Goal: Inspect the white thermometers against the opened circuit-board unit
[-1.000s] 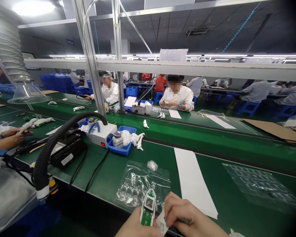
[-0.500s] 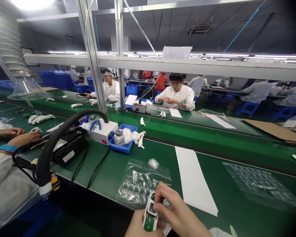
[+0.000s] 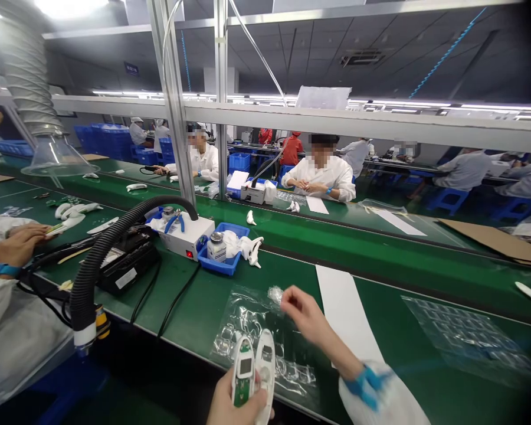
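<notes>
Two slim white housing halves stand side by side in my left hand (image 3: 232,398), whose fingers are closed round their lower ends. One is a housing half with a green circuit board (image 3: 242,383) and a small grey screen; the other is a plain white shell half (image 3: 265,360) with a window near its top. My right hand (image 3: 304,311), with a blue band at the wrist, hovers beside a small crumpled heap of clear film (image 3: 275,294). Its fingertips are pinched together, and anything between them is too small to make out. Beneath both hands lies a clear plastic blister sheet (image 3: 243,310).
White paper sheets (image 3: 336,289) lie right of my hand, with another clear blister sheet (image 3: 460,330) beyond. A blue tray (image 3: 216,268) holds a bottle and white cloth. A black hose (image 3: 84,277) arches at left, near a co-worker's hands (image 3: 22,242).
My right hand has left the circuit-board half and moved up to the crumpled film. The two housing halves now show side by side in my left hand. The co-worker's hands at left have shifted.
</notes>
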The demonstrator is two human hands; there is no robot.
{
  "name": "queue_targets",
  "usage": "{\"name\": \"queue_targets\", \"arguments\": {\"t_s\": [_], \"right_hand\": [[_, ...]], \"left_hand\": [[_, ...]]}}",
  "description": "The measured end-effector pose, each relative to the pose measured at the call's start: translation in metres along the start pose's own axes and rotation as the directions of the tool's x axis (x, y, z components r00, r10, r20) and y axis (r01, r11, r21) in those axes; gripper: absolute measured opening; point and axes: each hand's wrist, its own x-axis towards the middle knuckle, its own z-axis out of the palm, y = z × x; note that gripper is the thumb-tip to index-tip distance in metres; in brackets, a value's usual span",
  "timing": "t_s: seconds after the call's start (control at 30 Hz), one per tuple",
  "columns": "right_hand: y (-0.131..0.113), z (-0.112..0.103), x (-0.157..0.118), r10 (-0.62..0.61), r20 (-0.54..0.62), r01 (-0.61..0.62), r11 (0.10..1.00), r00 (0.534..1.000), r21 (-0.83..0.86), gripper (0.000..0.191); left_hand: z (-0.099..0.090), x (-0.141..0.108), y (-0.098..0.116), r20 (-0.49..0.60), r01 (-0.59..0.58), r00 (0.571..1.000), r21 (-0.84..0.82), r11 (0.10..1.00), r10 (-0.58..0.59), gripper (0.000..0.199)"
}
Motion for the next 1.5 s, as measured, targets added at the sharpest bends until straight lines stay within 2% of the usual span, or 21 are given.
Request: {"name": "queue_targets", "arguments": {"t_s": [0.1, 0.2, 0.27, 0.33, 0.4, 0.5, 0.6, 0.67, 0.83, 0.97, 1.13, 1.2, 1.37, 1.5], "right_hand": [[0.035, 0.001, 0.043, 0.059, -0.017, -0.06, 0.997, 0.998, -0.042, 0.012], [0.049, 0.009, 0.05, 0.065, -0.039, -0.069, 0.992, 0.997, -0.109, 0.013], [0.045, 0.012, 0.037, 0.06, -0.05, -0.067, 0.988, 0.997, -0.139, 0.014], [0.035, 0.012, 0.014, 0.067, -0.031, -0.071, 0.987, 0.997, -0.146, 0.016], [0.025, 0.012, -0.012, 0.092, 0.014, -0.089, 0.985, 0.996, -0.149, 0.018], [0.015, 0.02, -0.043, 0.165, 0.072, -0.148, 0.969, 0.984, -0.197, 0.018], [0.01, 0.033, -0.059, 0.211, 0.053, -0.192, 0.95, 0.976, -0.245, 0.017], [0.008, 0.04, -0.065, 0.18, 0.017, -0.17, 0.952, 0.983, -0.256, 0.019], [0.011, 0.049, -0.08, 0.001, -0.039, -0.014, 0.943, 0.999, -0.332, 0.022], [0.012, 0.047, -0.085, -0.046, -0.078, 0.018, 0.948, 0.996, -0.318, 0.023], [-0.009, 0.029, -0.073, 0.097, -0.119, -0.117, 0.978, 0.988, -0.175, 0.022], [-0.019, 0.024, -0.067, 0.123, -0.072, -0.132, 0.982, 0.99, -0.138, 0.023], [-0.035, 0.025, -0.054, 0.077, 0.101, -0.066, 0.992, 0.992, -0.109, 0.022], [-0.043, 0.025, -0.049, 0.065, 0.134, -0.046, 0.99, 0.989, -0.134, 0.021]], "left_hand": [[-0.013, 0.0, 0.0, -0.101, 0.002, 0.995, -0.025, 1.0, -0.005, 0.065], [-0.026, 0.002, -0.003, -0.202, -0.063, 0.976, 0.085, 0.994, 0.08, 0.074], [-0.032, 0.004, -0.005, -0.224, -0.134, 0.96, 0.169, 0.977, 0.17, 0.063], [-0.035, 0.005, -0.007, -0.223, -0.165, 0.952, 0.196, 0.967, 0.208, 0.051], [-0.034, 0.006, -0.008, -0.232, -0.15, 0.954, 0.176, 0.973, 0.189, 0.044], [-0.029, 0.008, -0.011, -0.254, -0.125, 0.955, 0.128, 0.984, 0.154, 0.043], [-0.023, 0.009, -0.015, -0.257, -0.112, 0.958, 0.081, 0.99, 0.13, 0.049], [-0.019, 0.009, -0.017, -0.267, -0.112, 0.956, 0.059, 0.992, 0.124, 0.051], [-0.013, 0.011, -0.023, -0.315, -0.133, 0.939, 0.032, 0.991, 0.136, 0.052], [-0.012, 0.016, -0.031, -0.326, -0.11, 0.936, 0.084, 0.99, 0.132, 0.053], [-0.019, 0.024, -0.045, -0.349, -0.124, 0.92, 0.169, 0.978, 0.177, 0.057], [-0.022, 0.025, -0.05, -0.351, -0.141, 0.916, 0.166, 0.976, 0.192, 0.06], [-0.022, 0.022, -0.056, -0.331, -0.173, 0.923, 0.1, 0.98, 0.197, 0.062], [-0.017, 0.018, -0.053, -0.282, -0.183, 0.936, 0.12, 0.976, 0.21, 0.061]]}}
